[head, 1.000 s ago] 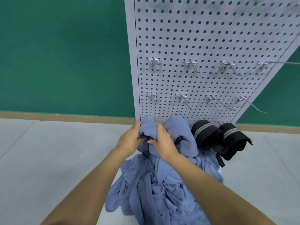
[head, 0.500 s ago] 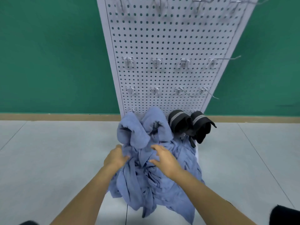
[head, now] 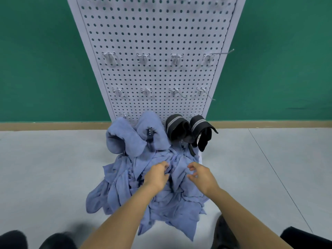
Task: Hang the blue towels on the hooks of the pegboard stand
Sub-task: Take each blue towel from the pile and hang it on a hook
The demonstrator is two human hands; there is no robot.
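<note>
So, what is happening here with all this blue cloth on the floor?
A person is hanging blue towels on a white pegboard stand. Two towels already hang on the bottom row of hooks, beside two black items with grey stripes. The left hand and right hand are down in the pile of blue towels at the foot of the stand, fingers curled into the cloth. No towel is lifted yet. The hooks higher up are bare.

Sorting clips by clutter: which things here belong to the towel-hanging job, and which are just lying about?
Job:
pegboard stand
empty hooks
two hung blue towels
blue towel pile
left hand
right hand

Lying about:
two black striped items on the bottom hooks
</note>
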